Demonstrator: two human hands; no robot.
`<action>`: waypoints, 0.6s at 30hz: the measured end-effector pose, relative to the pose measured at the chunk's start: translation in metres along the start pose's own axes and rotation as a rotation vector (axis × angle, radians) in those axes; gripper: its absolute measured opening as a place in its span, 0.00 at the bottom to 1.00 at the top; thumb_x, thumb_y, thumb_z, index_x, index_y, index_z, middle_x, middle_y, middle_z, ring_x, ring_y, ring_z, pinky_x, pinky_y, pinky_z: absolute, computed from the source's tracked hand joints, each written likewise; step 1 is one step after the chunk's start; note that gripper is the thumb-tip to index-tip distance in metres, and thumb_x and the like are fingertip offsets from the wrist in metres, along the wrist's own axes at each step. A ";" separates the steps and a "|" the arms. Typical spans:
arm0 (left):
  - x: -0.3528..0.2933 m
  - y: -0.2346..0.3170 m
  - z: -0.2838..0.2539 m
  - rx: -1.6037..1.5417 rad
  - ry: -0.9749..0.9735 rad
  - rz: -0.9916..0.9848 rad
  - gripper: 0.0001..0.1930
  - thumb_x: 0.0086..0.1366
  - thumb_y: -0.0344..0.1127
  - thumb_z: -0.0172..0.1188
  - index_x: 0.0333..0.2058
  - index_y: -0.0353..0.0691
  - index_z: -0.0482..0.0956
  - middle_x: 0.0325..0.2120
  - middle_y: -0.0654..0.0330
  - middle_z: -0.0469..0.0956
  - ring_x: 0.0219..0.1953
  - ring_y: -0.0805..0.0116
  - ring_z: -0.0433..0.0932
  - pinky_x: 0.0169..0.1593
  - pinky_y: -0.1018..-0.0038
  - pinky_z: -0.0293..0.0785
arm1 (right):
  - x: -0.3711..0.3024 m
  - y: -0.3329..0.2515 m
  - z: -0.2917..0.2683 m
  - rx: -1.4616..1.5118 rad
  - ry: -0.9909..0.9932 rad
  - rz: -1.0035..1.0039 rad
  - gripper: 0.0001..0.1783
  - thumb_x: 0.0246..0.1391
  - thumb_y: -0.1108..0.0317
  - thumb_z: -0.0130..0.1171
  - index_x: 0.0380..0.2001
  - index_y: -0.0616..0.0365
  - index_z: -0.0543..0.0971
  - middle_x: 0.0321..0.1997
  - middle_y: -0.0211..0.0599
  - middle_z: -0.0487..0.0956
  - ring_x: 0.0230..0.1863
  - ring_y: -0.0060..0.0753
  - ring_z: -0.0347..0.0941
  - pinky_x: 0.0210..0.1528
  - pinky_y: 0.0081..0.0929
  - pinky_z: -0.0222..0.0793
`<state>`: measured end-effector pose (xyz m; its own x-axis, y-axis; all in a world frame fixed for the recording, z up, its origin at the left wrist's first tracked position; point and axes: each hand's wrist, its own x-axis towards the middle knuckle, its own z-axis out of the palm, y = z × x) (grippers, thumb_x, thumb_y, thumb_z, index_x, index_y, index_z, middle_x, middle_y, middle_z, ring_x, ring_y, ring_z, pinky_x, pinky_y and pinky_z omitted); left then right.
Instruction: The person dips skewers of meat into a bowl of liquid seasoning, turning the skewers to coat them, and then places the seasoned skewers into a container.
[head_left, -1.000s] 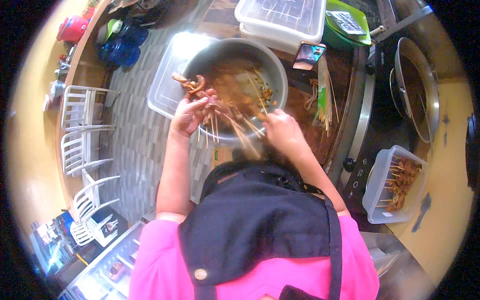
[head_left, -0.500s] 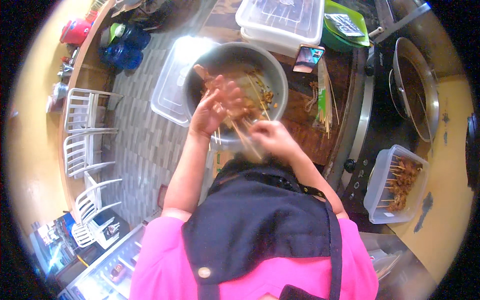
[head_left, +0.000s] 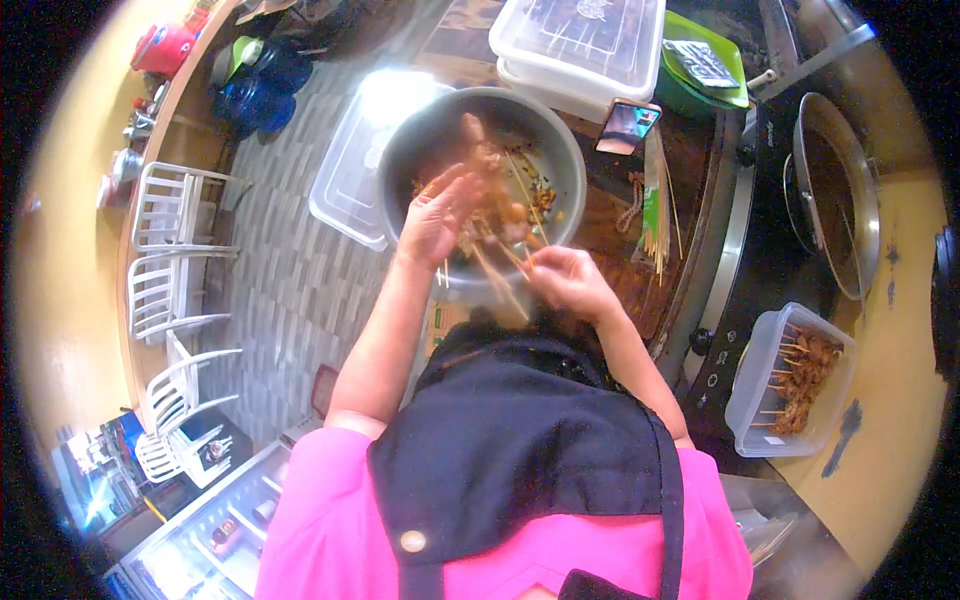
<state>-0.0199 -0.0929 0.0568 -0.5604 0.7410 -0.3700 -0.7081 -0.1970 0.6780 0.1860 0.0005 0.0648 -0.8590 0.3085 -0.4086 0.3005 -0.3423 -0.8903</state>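
Observation:
A large grey metal pot stands in front of me, with brown sauce and yellowish bits inside. Over it, my left hand has its palm turned inward and partly curls around several meat skewers. Their meat ends are blurred, and their bare sticks point back toward my apron. My right hand pinches a thin wooden skewer at the pot's near right rim. What is on that skewer's far end is smeared by motion. Another stick leans inside the pot.
Lidded clear tubs, a phone and loose skewers are at the far right. A wok stands on the stove beside a plastic tub of meat skewers. Left of the pot lies a clear lid; white chairs stand beyond.
My left hand has shifted right with the blurred meat skewers. My right hand has moved slightly right and down, and the stick in its fingers now shows. The view has shifted a little.

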 end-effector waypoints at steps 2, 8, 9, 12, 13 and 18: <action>0.002 -0.003 0.001 0.065 -0.018 0.015 0.16 0.58 0.30 0.54 0.46 0.38 0.69 0.39 0.56 0.75 0.41 0.64 0.75 0.44 0.72 0.73 | 0.000 0.005 0.000 -0.001 0.019 -0.017 0.10 0.48 0.66 0.53 0.32 0.60 0.75 0.19 0.22 0.71 0.15 0.11 0.61 0.15 0.12 0.56; 0.003 0.003 0.010 -0.029 0.037 -0.092 0.15 0.58 0.34 0.55 0.44 0.37 0.69 0.38 0.56 0.75 0.39 0.64 0.75 0.41 0.71 0.73 | -0.003 0.007 0.002 -0.338 0.199 -0.200 0.08 0.46 0.72 0.54 0.30 0.64 0.76 0.28 0.38 0.77 0.31 0.26 0.74 0.34 0.24 0.70; 0.005 0.004 0.007 -0.029 0.040 -0.087 0.15 0.58 0.34 0.55 0.44 0.37 0.69 0.38 0.56 0.75 0.39 0.64 0.75 0.41 0.71 0.73 | -0.005 0.001 0.004 -0.416 0.222 -0.231 0.07 0.45 0.72 0.55 0.29 0.64 0.76 0.28 0.41 0.77 0.31 0.30 0.75 0.35 0.25 0.71; 0.015 0.007 0.004 0.101 -0.043 0.012 0.14 0.62 0.40 0.48 0.43 0.39 0.70 0.38 0.57 0.74 0.39 0.65 0.74 0.43 0.66 0.72 | -0.007 -0.001 0.004 -0.567 0.258 -0.325 0.07 0.43 0.73 0.55 0.28 0.63 0.76 0.28 0.45 0.76 0.31 0.37 0.75 0.34 0.28 0.71; 0.016 0.009 0.010 0.181 0.004 0.013 0.14 0.62 0.40 0.48 0.43 0.39 0.70 0.38 0.57 0.74 0.39 0.64 0.74 0.43 0.66 0.72 | -0.007 0.000 0.002 -0.640 0.277 -0.384 0.06 0.42 0.73 0.55 0.27 0.62 0.76 0.27 0.46 0.76 0.31 0.41 0.74 0.34 0.29 0.70; 0.030 0.012 -0.005 0.079 -0.042 -0.062 0.13 0.61 0.37 0.50 0.43 0.38 0.69 0.38 0.56 0.74 0.39 0.63 0.74 0.43 0.64 0.72 | -0.012 -0.005 0.003 -0.663 0.344 -0.436 0.04 0.40 0.74 0.55 0.24 0.62 0.75 0.26 0.46 0.74 0.29 0.45 0.73 0.33 0.34 0.69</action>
<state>-0.0474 -0.0762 0.0508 -0.4969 0.7769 -0.3866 -0.7039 -0.1002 0.7032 0.1937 -0.0044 0.0751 -0.8132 0.5795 0.0542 0.2446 0.4248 -0.8716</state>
